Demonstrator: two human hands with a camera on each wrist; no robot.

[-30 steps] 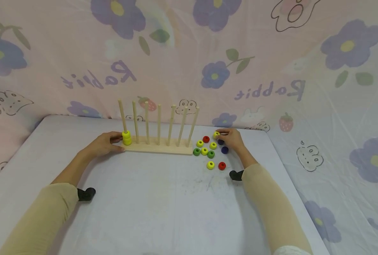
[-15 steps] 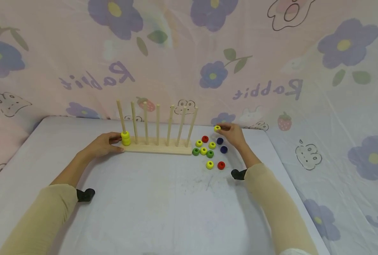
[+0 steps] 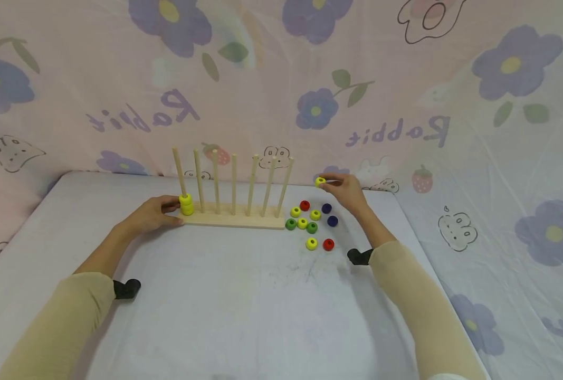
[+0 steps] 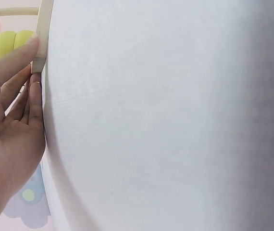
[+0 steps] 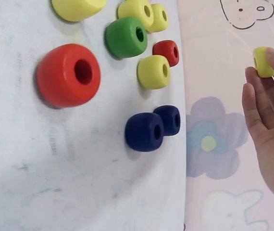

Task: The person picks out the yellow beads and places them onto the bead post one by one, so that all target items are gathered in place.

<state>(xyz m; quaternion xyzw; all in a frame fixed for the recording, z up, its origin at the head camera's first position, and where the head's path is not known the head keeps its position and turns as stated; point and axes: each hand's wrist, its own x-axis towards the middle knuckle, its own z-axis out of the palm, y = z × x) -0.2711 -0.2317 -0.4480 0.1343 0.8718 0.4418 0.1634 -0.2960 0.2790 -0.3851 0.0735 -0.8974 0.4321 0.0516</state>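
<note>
My right hand pinches a yellow bead between thumb and fingers, raised above the loose beads at the back right. The right wrist view shows this bead at the fingertips. A wooden stand with a row of upright pegs lies at the back centre. On its leftmost peg sit three stacked yellow beads. My left hand grips the stand's left end; in the left wrist view the thumb lies at the stacked beads and the other fingers reach behind the base.
Right of the stand lie loose beads: several yellow, two green, two red and two dark blue. All rest on the white-covered table. A patterned cloth hangs behind the table and along its right side.
My right hand has lifted the yellow bead up from beside the dark blue beads, now clear of the group. The left hand keeps its place on the stand.
</note>
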